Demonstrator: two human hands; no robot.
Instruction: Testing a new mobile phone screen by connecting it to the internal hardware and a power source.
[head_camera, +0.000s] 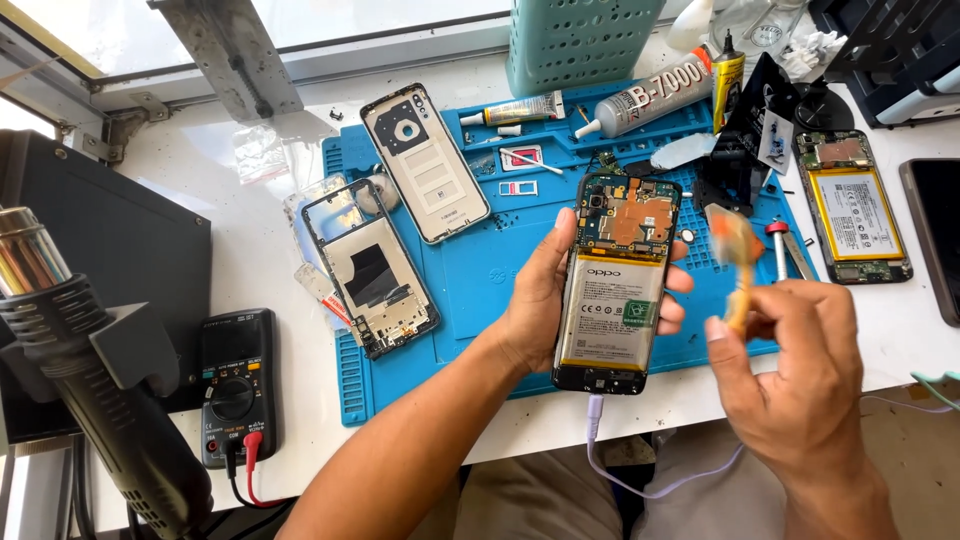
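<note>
Orange and blurred, a small brush (738, 262) is pinched in the right hand (790, 375), just right of the opened smartphone (615, 285) that the left hand (535, 300) grips upright over the blue repair mat (480, 270). A pale cable (650, 478) hangs from the phone's lower end, and a detached back cover (425, 160) lies beyond the left hand.

Orange tool (738, 262) in right hand (800, 380) was motion-blurred, its kind unclear; dark phone (935, 235) ran off the right edge.

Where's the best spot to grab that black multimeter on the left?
Probably grip the multimeter by its two long sides near the top, coming from above. It lies flat, and the red and black leads plug in at its bottom end, so keep clear there.
</note>
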